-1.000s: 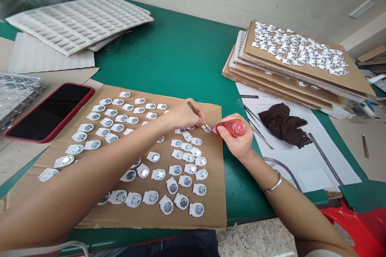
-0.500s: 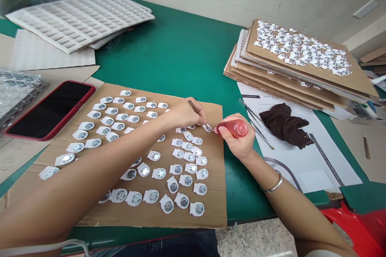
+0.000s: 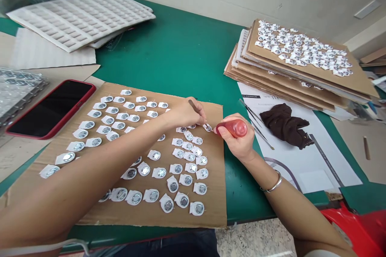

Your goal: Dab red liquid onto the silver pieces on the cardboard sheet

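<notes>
My left hand (image 3: 187,113) is closed on a pair of tweezers (image 3: 193,106), their tips down at a small round metal part on a white tab (image 3: 207,127). A red squeeze bottle (image 3: 237,127) lies in my closed right hand (image 3: 241,144), its thin nozzle pointing left at that same part. Whether the nozzle touches it is too small to tell. Beneath both is a brown cardboard sheet (image 3: 211,217), where several more such parts are spread in loose rows. My left forearm covers some of them.
A red-cased phone (image 3: 51,108) lies left of the cardboard. White moulded trays (image 3: 81,16) sit at the back left. Stacked cardboard sheets with parts (image 3: 253,50) stand at the back right. Nearer are dark brown cloth (image 3: 285,124) and metal tweezers (image 3: 256,122) on printed paper (image 3: 322,140).
</notes>
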### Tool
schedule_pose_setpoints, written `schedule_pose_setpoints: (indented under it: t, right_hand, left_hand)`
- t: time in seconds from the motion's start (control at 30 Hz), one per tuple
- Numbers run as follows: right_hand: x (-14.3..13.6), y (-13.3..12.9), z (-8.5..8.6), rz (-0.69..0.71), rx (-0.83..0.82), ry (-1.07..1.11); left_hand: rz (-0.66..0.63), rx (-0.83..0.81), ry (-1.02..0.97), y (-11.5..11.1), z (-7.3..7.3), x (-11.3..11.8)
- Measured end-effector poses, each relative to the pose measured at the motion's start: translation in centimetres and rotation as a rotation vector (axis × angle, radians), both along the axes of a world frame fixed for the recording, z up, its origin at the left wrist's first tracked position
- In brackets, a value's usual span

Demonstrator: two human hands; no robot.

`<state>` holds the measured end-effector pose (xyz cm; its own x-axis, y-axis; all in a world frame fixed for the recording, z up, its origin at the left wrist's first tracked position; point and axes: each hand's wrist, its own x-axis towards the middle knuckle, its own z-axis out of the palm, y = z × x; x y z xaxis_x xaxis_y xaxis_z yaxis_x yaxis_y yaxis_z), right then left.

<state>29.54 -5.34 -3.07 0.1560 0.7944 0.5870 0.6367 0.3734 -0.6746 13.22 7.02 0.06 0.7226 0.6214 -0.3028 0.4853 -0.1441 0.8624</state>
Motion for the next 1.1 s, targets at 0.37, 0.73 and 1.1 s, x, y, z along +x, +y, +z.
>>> schedule_pose_setpoints:
  t: [0.37,0.73,1.1]
  right_hand:
    - [-0.15,0.01,0.06,-0.018,-0.030,0.001]
    - [0.08,0.09,-0.32,-0.006,-0.049,0.056]
    - [-0.03,0.23,-0.22,0.008,-0.037,0.045]
  left_hand:
    - [-0.004,0.018,0.005,-0.05,0.09,0.03]
    - [-0.003,-0.003,-0.006,0.03,-0.04,-0.03]
    - [-0.004,-0.030,-0.017,0.08,-0.02,0.06]
